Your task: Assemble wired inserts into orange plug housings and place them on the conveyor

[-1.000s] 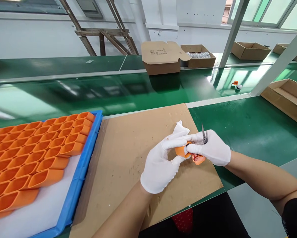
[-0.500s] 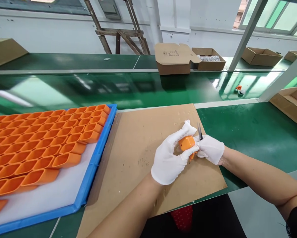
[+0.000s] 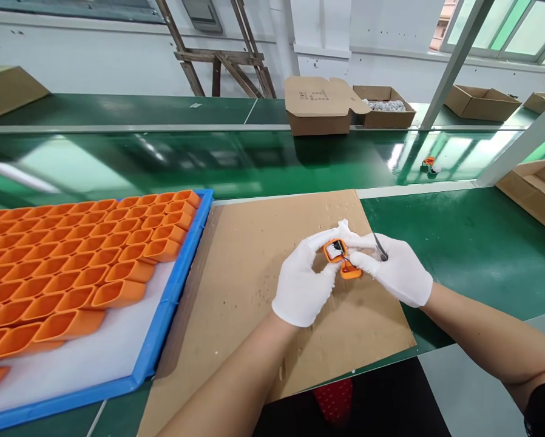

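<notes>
Now the orange housing has come round in the left hand: half a second ago its closed outer face showed, and here's the open side, dark and white parts inside. The left fingers and thumb grip it by its edges, above the cardboard sheet. Across from it, the right hand has its fingertips gathered at the housing's right side, with a metal tool tucked in that grasp, its tip leaning up and left where it stood steeper before. Just what those fingertips pinch, you can't tell. Thin wires run down towards a second orange piece, just below. As I judge it, this turn puts the inside within the right fingers' reach, with the wires the thing to mind.

Moving outward, bare cardboard lies left and near of the hands, up to the blue tray of orange sleeves. On the right, the sheet's edge runs close under the right hand; beyond it, green tabletop stretches open to a cardboard box. Ahead, a small orange-and-dark item has slid slightly left on the shiny green belt.
</notes>
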Motion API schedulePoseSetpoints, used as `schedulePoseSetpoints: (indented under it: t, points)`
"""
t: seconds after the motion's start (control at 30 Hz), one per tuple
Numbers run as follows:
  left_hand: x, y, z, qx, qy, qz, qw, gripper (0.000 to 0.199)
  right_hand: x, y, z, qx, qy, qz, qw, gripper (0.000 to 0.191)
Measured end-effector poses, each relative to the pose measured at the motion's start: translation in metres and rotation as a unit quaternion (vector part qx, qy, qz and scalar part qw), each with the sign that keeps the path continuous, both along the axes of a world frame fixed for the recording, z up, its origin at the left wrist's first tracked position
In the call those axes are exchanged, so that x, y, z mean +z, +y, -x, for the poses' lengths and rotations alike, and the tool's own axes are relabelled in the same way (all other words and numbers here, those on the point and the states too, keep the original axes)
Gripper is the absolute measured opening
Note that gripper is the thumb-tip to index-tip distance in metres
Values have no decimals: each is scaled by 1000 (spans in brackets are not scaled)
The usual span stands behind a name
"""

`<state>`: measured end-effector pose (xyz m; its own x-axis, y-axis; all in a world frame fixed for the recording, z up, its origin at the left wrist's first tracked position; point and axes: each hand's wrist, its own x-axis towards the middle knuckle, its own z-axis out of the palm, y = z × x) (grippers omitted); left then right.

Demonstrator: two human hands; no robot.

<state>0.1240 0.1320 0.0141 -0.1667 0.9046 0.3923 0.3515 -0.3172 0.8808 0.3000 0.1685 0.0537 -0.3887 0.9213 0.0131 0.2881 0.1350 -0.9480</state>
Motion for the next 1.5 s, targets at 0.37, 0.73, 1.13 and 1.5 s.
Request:
schedulePoseSetpoints:
  t: [0.37, 0.73, 1.13, 1.5]
  points:
    - [2, 5, 9, -49, -123, 93, 987, 49, -2, 6, -10, -44, -208, -370, 905, 21]
    - [6, 1, 5, -43, 10, 68, 997, 39, 1, 10, -9, -48, -293, -483, 824, 26]
    - [6, 1, 7, -42, 24, 59, 997, 37, 5, 8, -12, -57, -299, -486, 819, 30]
    - [6, -1, 8, -50, 40, 47, 997, 36, 5, 7, -12, -56, -311, -486, 815, 26]
